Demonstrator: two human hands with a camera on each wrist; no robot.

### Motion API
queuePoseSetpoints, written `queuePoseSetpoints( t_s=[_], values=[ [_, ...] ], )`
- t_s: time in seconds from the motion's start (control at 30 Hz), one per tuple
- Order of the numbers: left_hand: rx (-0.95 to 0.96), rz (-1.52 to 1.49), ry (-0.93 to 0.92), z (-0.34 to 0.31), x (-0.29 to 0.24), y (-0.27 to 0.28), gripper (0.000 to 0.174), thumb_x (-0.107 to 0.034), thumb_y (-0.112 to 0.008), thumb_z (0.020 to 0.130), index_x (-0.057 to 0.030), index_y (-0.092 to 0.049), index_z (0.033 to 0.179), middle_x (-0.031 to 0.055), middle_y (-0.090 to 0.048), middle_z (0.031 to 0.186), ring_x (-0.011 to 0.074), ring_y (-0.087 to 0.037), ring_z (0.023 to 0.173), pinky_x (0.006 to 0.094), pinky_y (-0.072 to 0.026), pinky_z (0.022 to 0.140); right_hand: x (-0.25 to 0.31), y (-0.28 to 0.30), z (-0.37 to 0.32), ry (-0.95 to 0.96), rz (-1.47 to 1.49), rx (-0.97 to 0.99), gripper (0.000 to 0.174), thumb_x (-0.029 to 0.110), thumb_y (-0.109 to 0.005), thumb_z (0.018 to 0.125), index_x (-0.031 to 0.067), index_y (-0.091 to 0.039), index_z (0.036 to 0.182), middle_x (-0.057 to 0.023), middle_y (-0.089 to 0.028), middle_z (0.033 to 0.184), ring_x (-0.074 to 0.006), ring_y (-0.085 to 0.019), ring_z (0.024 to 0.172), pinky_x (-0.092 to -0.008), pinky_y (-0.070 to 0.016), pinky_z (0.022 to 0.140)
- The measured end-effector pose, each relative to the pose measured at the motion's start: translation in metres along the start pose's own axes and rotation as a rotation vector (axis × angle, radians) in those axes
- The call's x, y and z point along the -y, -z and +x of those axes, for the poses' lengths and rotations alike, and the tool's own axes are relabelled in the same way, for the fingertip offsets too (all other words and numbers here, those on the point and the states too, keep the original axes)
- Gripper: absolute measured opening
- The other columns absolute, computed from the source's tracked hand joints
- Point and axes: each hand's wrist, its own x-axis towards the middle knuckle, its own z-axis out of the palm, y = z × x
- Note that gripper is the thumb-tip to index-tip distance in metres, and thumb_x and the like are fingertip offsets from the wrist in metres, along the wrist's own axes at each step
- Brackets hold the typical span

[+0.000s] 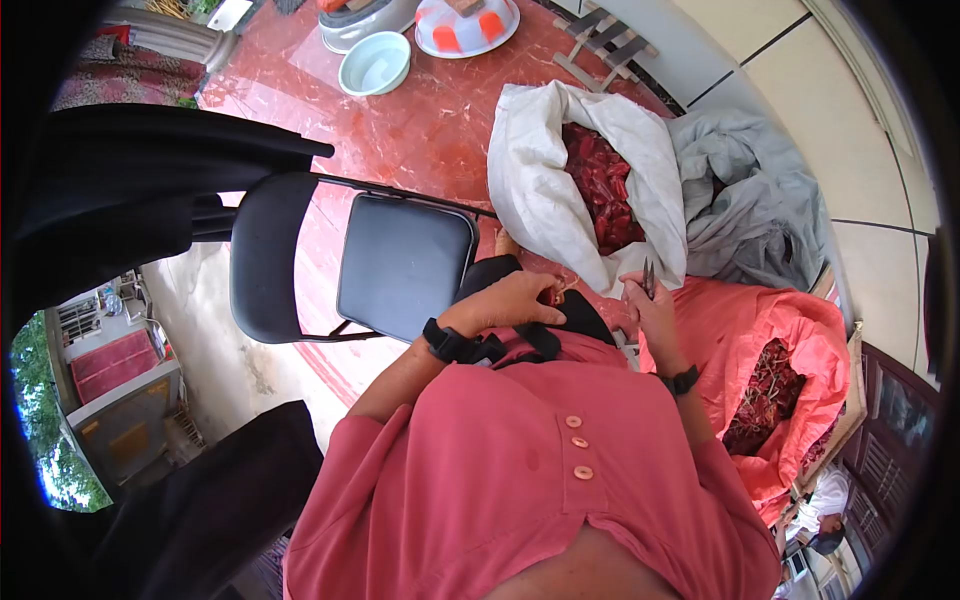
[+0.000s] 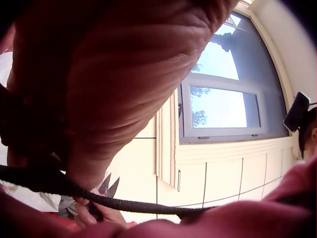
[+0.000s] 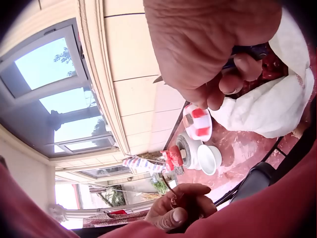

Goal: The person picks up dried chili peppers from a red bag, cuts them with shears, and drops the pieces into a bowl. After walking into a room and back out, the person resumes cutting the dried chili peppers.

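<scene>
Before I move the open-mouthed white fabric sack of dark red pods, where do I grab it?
Probably the loose rim of the white sack, from above, one hand each side of the opening: it faces up, and the rim lies in floppy folds to bunch. Avoid the edge by the right hand, which holds pointed metal scissors.

The right hand (image 1: 655,318) grips scissors (image 1: 649,279), blades pointing away from the body; near it, the left hand (image 1: 512,302) pinches a small reddish piece (image 1: 559,294). Just beyond the right hand stands a white sack (image 1: 522,170) of dark red pods (image 1: 600,190); to that hand's right, a red sack (image 1: 710,320). A black chair (image 1: 405,265) stands left of the left hand, a pale basin (image 1: 375,63) well beyond it.
</scene>
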Motion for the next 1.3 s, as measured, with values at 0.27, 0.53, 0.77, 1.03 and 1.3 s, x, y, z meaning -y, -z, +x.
queuePoseSetpoints(
  t_s=[0.27, 0.53, 0.77, 1.03, 1.3],
  values=[
    [-0.055, -0.147, 0.082, -0.001, 0.026, 0.002, 0.031, -0.024, -0.072, 0.083, -0.0012, -0.062, 0.102, 0.0037, -0.061, 0.079, 0.0115, -0.056, 0.073, 0.0258, -0.0454, 0.067, -0.024, 0.018, 0.004, -0.076, -0.047, -0.023, 0.018, 0.016, -0.057, 0.093, 0.0011, -0.06, 0.103, 0.0022, -0.055, 0.072, -0.0017, -0.042, 0.05, -0.0186, -0.0324, 0.045],
    [-0.28, -0.416, 0.067, 0.004, 0.008, 0.026, 0.027, -0.017, -0.065, 0.089, 0.0007, -0.058, 0.109, 0.0017, -0.059, 0.082, 0.0085, -0.056, 0.074, 0.024, -0.0466, 0.068, -0.023, 0.018, 0.012, -0.127, -0.036, -0.09, 0.017, 0.014, -0.057, 0.092, -0.0002, -0.06, 0.101, 0.0004, -0.055, 0.067, -0.0043, -0.043, 0.046, -0.0202, -0.0313, 0.041],
    [-0.411, -0.389, -0.09, -0.003, 0.002, 0.073, 0.028, -0.016, -0.066, 0.09, -0.0004, -0.058, 0.111, -0.0017, -0.054, 0.083, 0.0059, -0.051, 0.077, 0.0216, -0.0447, 0.07, -0.023, 0.02, 0.036, -0.05, -0.136, -0.13, 0.016, 0.013, -0.057, 0.09, 0.0003, -0.059, 0.099, -0.0036, -0.057, 0.07, -0.0064, -0.044, 0.043, -0.0224, -0.0331, 0.038],
    [-0.5, -0.692, -0.094, 0.014, 0.031, 0.174, 0.025, -0.018, -0.062, 0.092, -0.0016, -0.056, 0.109, -0.0002, -0.059, 0.08, 0.007, -0.058, 0.072, 0.0214, -0.0476, 0.066, 0.007, -0.028, 0.1, -0.15, -0.091, -0.145, 0.016, 0.013, -0.057, 0.089, -0.0004, -0.059, 0.098, -0.0038, -0.057, 0.069, -0.0068, -0.045, 0.042, -0.0221, -0.0332, 0.036],
    [-0.558, -0.861, -0.147, 0.077, 0.068, 0.432, 0.02, -0.023, -0.062, 0.093, -0.0052, -0.054, 0.098, 0.0013, -0.063, 0.079, 0.0072, -0.06, 0.066, 0.0191, -0.0453, 0.057, 0.121, -0.148, 0.267, -0.104, -0.112, -0.193, 0.021, 0.019, -0.056, 0.09, 0.0017, -0.059, 0.102, -0.0017, -0.057, 0.067, -0.0075, -0.045, 0.044, -0.0229, -0.034, 0.039]
  ],
)
